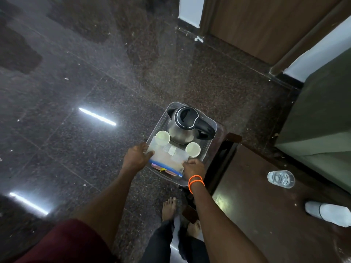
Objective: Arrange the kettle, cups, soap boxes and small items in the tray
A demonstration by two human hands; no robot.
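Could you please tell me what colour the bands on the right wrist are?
Bright orange bands, clearest in the head view.

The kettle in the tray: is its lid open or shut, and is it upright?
Shut and upright. The kettle stands in the tray, its black lid lying flat inside the silver rim, handle to the right.

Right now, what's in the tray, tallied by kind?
Kettle: 1
Cups: 2
Clear zip bag, held by left hand and right hand: 1
Pink items under the bag: count unclear
Total clearly seen in tray: 4
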